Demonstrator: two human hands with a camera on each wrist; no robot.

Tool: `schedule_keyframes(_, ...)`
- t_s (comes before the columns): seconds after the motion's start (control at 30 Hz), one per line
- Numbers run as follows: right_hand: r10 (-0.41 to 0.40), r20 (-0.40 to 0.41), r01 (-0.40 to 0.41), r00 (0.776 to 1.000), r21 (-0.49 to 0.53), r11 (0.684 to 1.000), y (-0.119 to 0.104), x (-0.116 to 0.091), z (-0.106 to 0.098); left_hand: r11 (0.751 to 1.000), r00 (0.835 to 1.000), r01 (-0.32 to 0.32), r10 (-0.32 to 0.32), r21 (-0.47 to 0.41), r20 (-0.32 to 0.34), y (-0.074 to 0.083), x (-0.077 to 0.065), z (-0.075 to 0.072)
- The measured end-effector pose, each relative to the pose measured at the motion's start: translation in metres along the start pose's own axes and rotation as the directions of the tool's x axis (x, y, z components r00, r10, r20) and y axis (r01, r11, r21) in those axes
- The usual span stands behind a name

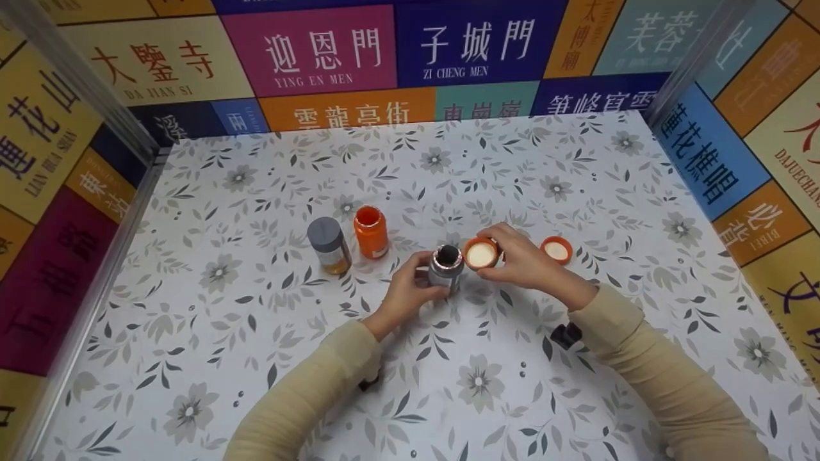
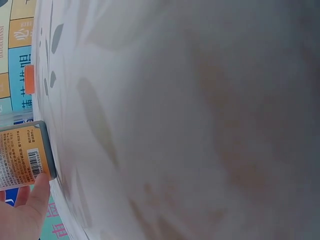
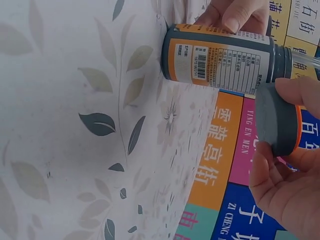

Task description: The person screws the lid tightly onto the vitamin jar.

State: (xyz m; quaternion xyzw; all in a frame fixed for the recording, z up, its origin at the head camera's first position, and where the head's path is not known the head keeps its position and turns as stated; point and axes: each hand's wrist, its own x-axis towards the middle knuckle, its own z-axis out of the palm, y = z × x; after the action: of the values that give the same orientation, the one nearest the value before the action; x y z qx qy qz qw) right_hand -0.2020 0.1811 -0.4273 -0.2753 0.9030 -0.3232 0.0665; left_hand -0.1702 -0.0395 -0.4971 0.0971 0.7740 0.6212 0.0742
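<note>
My left hand (image 1: 407,289) grips an uncapped grey bottle (image 1: 442,279) that stands upright on the table, its dark mouth facing up. In the right wrist view, that bottle's orange and white label (image 3: 210,59) carries a barcode and printed text. Just right of the bottle's neck, my right hand (image 1: 522,262) pinches a dark grey screw cap (image 3: 278,120) by its sides. Seen from the head, the cap's cream liner (image 1: 480,255) and orange rim show. The cap is off the bottle. In the left wrist view, my thumb (image 2: 40,192) lies against the label's lower part.
Left of my hands stand a grey-capped bottle (image 1: 330,246) and an uncapped orange bottle (image 1: 371,234). An orange cap (image 1: 556,250) lies liner up beyond my right hand. Lettered panels (image 1: 320,51) wall the flower-patterned tabletop (image 1: 307,384) at the back and sides.
</note>
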Motion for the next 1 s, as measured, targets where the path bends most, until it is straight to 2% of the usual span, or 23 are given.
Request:
schedule_keyframes(0.13,-0.041,-0.006,0.041,0.999,-0.001,0.999,-0.002,-0.001,0.000,1.000,1.000,0.001,-0.001,-0.026,0.008,0.010,-0.004,-0.001)
schedule_keyframes(0.3,-0.150,-0.039,0.149,0.988,-0.034,0.988,-0.003,-0.001,-0.001,0.999,1.000,-0.011,0.012,-0.034,0.015,0.027,-0.010,-0.004)
schedule_keyframes(0.4,-0.204,-0.070,0.201,0.977,-0.049,0.978,-0.004,0.000,-0.001,1.000,1.000,-0.012,0.013,-0.026,0.012,0.019,-0.007,-0.003)
schedule_keyframes(0.47,-0.218,-0.089,0.217,0.972,-0.018,0.976,-0.003,0.001,0.000,1.000,1.000,-0.014,0.014,-0.022,0.010,0.010,-0.004,-0.002)
schedule_keyframes(0.53,-0.205,-0.104,0.213,0.973,0.070,0.975,-0.001,0.002,0.003,1.000,1.000,0.003,-0.003,-0.020,0.008,0.003,-0.001,-0.001)
schedule_keyframes(0.6,-0.156,-0.099,0.175,0.983,0.217,0.960,0.001,0.003,0.006,1.000,1.000,0.020,-0.020,-0.012,0.008,0.001,0.000,0.000)
schedule_keyframes(0.7,-0.046,-0.081,0.077,0.996,0.434,0.898,0.002,0.004,0.011,0.999,0.999,0.046,-0.046,-0.007,0.010,0.001,0.001,0.000)
schedule_keyframes(0.77,0.022,-0.074,0.020,0.997,0.517,0.856,0.002,0.005,0.015,0.998,0.998,0.055,-0.055,-0.007,0.011,0.001,0.001,0.000)
schedule_keyframes(0.8,0.044,-0.075,0.004,0.996,0.544,0.839,0.002,0.005,0.016,0.999,0.999,0.053,-0.053,-0.006,0.011,0.001,0.000,0.000)
schedule_keyframes(0.87,0.065,-0.093,-0.001,0.994,0.565,0.825,0.003,0.006,0.019,0.999,0.999,0.046,-0.046,-0.011,0.011,0.001,0.000,0.000)
schedule_keyframes(0.93,0.048,-0.128,0.032,0.991,0.554,0.832,0.003,0.007,0.021,0.999,0.999,0.039,-0.039,-0.017,0.010,0.001,0.000,0.000)
schedule_keyframes(1.0,-0.004,-0.169,0.090,0.986,0.506,0.858,0.002,0.008,0.022,0.999,1.000,0.026,-0.026,-0.027,0.009,0.001,0.000,0.000)
